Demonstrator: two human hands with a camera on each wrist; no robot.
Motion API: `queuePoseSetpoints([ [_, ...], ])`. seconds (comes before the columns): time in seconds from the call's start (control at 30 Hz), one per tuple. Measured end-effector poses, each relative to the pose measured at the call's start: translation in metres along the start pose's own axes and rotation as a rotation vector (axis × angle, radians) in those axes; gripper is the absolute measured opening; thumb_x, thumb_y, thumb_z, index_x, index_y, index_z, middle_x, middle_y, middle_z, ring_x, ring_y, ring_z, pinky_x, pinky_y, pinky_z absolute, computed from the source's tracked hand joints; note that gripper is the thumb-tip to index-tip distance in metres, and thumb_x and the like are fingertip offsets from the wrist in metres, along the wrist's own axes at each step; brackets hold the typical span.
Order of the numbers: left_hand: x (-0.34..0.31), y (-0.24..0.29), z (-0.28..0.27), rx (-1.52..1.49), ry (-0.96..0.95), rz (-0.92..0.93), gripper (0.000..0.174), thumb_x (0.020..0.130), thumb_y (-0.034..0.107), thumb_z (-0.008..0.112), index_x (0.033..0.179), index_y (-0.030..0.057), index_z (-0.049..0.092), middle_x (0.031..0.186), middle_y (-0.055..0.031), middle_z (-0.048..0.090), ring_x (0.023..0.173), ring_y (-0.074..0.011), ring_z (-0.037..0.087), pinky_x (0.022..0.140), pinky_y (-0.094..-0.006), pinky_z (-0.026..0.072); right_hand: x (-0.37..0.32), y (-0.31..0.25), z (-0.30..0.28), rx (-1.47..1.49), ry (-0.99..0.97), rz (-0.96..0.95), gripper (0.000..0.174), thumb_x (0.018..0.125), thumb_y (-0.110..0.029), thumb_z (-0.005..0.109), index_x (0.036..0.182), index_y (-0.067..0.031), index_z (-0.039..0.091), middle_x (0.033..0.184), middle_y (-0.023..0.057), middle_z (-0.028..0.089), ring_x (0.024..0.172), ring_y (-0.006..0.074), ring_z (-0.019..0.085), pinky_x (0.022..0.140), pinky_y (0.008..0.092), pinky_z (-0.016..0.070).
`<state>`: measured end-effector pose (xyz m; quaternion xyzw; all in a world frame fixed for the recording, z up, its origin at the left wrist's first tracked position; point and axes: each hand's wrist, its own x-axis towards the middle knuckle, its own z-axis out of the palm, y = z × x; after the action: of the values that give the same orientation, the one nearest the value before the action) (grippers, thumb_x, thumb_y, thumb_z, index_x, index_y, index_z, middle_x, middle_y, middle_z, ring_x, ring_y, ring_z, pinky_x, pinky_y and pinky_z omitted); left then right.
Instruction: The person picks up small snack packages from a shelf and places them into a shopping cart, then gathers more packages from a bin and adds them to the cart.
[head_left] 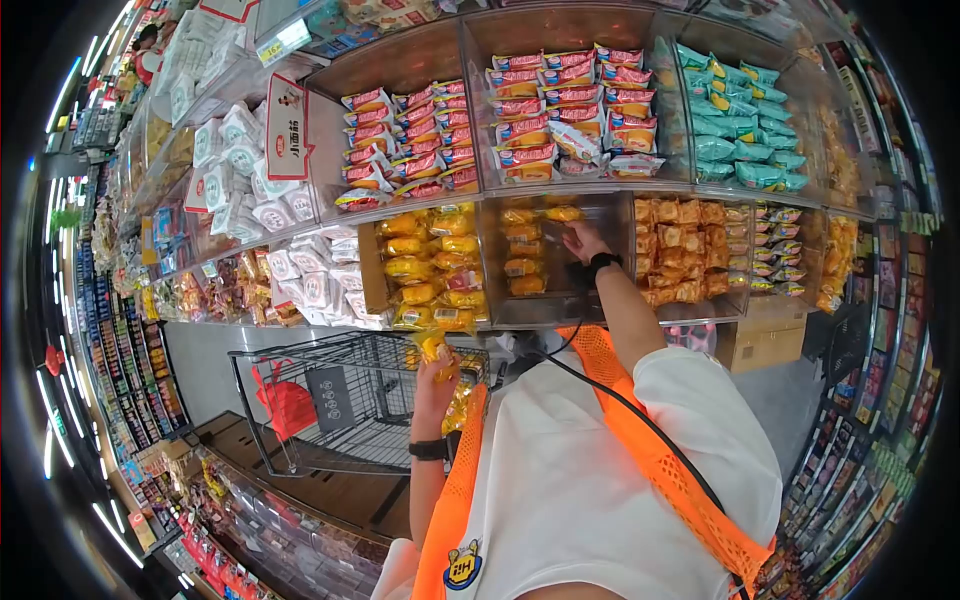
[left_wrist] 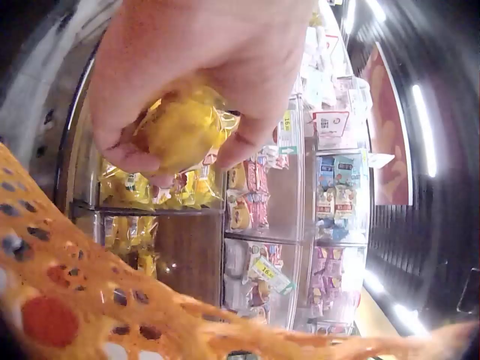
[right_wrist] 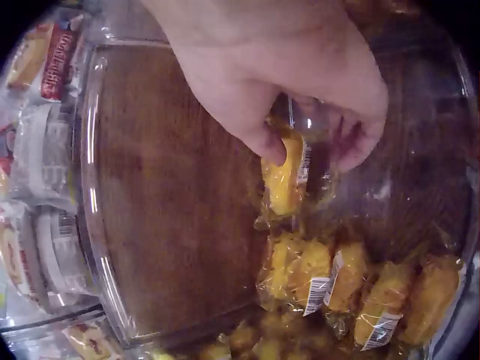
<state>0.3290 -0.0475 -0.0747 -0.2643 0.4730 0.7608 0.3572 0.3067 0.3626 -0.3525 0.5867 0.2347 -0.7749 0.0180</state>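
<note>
In the head view my left hand (head_left: 435,388) is raised over the shopping cart and holds a yellow wrapped cake (head_left: 432,350). From the left wrist, the fingers (left_wrist: 124,150) curl round the yellow packet (left_wrist: 180,135). My right hand (head_left: 584,242) reaches into a clear-walled bin. In the right wrist view its thumb lies against a yellow wrapped cake (right_wrist: 283,180) with a barcode label, while the other fingers (right_wrist: 356,139) bend on the far side. Below that cake, a row of similar wrapped cakes (right_wrist: 345,277) lines the bin's side.
A bin of yellow packets (head_left: 430,270) adjoins on the left, and orange-brown packets (head_left: 680,245) on the right. Red-and-white packets (head_left: 525,130) fill the upper bins. The wire shopping cart (head_left: 350,365) stands below left, with a red bag (head_left: 285,400) on it. A cardboard box (head_left: 765,343) sits lower right.
</note>
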Motion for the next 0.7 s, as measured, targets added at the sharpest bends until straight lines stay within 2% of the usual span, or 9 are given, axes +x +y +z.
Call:
queuePoseSetpoints([
  [0.13, 0.018, -0.001, 0.001, 0.289, -0.159, 0.086, 0.037, 0.086, 0.01, 0.058, 0.122, 0.0065, 0.054, 0.112, -0.0068, 0.061, 0.104, -0.0213, 0.06, 0.081, -0.0325, 0.047, -0.009, 0.003, -0.018, -0.073, 0.013, -0.002, 0.029, 0.086, -0.022, 0.072, 0.11, -0.0147, 0.057, 0.095, 0.003, 0.059, 0.079, 0.0168, 0.062, 0.073, 0.0307, 0.0565],
  [0.23, 0.032, -0.001, -0.003, 0.489, -0.205, 0.128, 0.041, 0.086, 0.014, 0.054, 0.127, 0.0062, 0.052, 0.114, -0.0064, 0.061, 0.106, -0.0218, 0.061, 0.081, -0.0314, 0.048, -0.028, 0.016, -0.035, 0.008, -0.074, -0.13, 0.029, 0.085, -0.024, 0.073, 0.109, -0.0158, 0.058, 0.095, 0.0018, 0.058, 0.078, 0.0165, 0.059, 0.075, 0.0332, 0.0538],
  [0.33, 0.024, 0.008, 0.041, 0.36, -0.093, 0.074, 0.036, 0.087, 0.014, 0.065, 0.121, 0.003, 0.057, 0.108, -0.0076, 0.066, 0.096, -0.0188, 0.066, 0.078, -0.0304, 0.051, -0.028, 0.022, -0.035, -0.143, -0.126, -0.171, 0.025, 0.086, -0.03, 0.071, 0.103, -0.0133, 0.063, 0.089, 0.0002, 0.061, 0.076, 0.0142, 0.058, 0.07, 0.0295, 0.0491],
  [0.37, 0.051, -0.006, 0.015, 0.274, -0.169, 0.083, 0.042, 0.089, 0.021, 0.063, 0.125, 0.0026, 0.053, 0.11, -0.0097, 0.066, 0.094, -0.0173, 0.066, 0.075, -0.0288, 0.0505, -0.047, 0.014, -0.023, -0.29, -0.089, -0.186, 0.027, 0.087, -0.032, 0.069, 0.105, -0.0126, 0.064, 0.089, -0.0003, 0.063, 0.075, 0.0133, 0.059, 0.069, 0.0279, 0.0476],
  [0.4, 0.044, 0.006, 0.027, 0.324, -0.294, 0.011, 0.045, 0.089, 0.024, 0.062, 0.127, 0.002, 0.052, 0.113, -0.0106, 0.066, 0.092, -0.0156, 0.065, 0.071, -0.0258, 0.049, -0.066, 0.005, -0.005, -0.432, -0.18, -0.252, 0.029, 0.089, -0.035, 0.067, 0.107, -0.0125, 0.065, 0.091, -0.0002, 0.064, 0.075, 0.0127, 0.059, 0.068, 0.027, 0.0469],
  [0.5, 0.047, 0.003, 0.049, 0.516, -0.133, 0.1, 0.049, 0.09, 0.026, 0.062, 0.13, 0.001, 0.053, 0.104, -0.0051, 0.066, 0.084, -0.0096, 0.06, 0.064, -0.0207, 0.0456, -0.175, -0.017, 0.034, -0.765, -0.449, -0.404, 0.035, 0.091, -0.042, 0.063, 0.111, -0.0125, 0.065, 0.094, -0.0003, 0.066, 0.074, 0.0108, 0.061, 0.064, 0.0249, 0.0448],
  [0.57, 0.049, 0.006, 0.061, 0.565, -0.167, 0.128, 0.04, 0.09, 0.021, 0.062, 0.126, 0.0027, 0.057, 0.099, -0.003, 0.064, 0.088, -0.0105, 0.061, 0.069, -0.0247, 0.0477, -0.243, -0.021, 0.062, -0.865, -0.686, -0.441, 0.037, 0.09, -0.046, 0.064, 0.107, -0.0129, 0.065, 0.092, -0.0007, 0.067, 0.075, 0.0091, 0.063, 0.06, 0.0245, 0.0431],
  [0.67, 0.065, 0.007, 0.065, 0.651, -0.213, 0.213, 0.039, 0.088, 0.021, 0.068, 0.122, 0.0021, 0.061, 0.1, -0.0021, 0.065, 0.085, -0.0085, 0.06, 0.069, -0.0253, 0.0494, -0.29, -0.008, 0.072, -1.079, -0.932, -0.376, 0.053, 0.094, -0.055, 0.057, 0.128, -0.0147, 0.057, 0.102, 0.0019, 0.067, 0.082, 0.0111, 0.066, 0.06, 0.0242, 0.0452],
  [0.7, 0.068, -0.002, 0.065, 0.684, -0.238, 0.229, 0.041, 0.087, 0.022, 0.071, 0.121, 0.0014, 0.062, 0.102, -0.0021, 0.065, 0.084, -0.0073, 0.06, 0.068, -0.0246, 0.0497, -0.288, -0.001, 0.074, -1.187, -0.927, -0.35, 0.055, 0.093, -0.055, 0.059, 0.128, -0.0122, 0.054, 0.103, 0.0036, 0.067, 0.082, 0.0124, 0.068, 0.056, 0.0245, 0.0451],
])
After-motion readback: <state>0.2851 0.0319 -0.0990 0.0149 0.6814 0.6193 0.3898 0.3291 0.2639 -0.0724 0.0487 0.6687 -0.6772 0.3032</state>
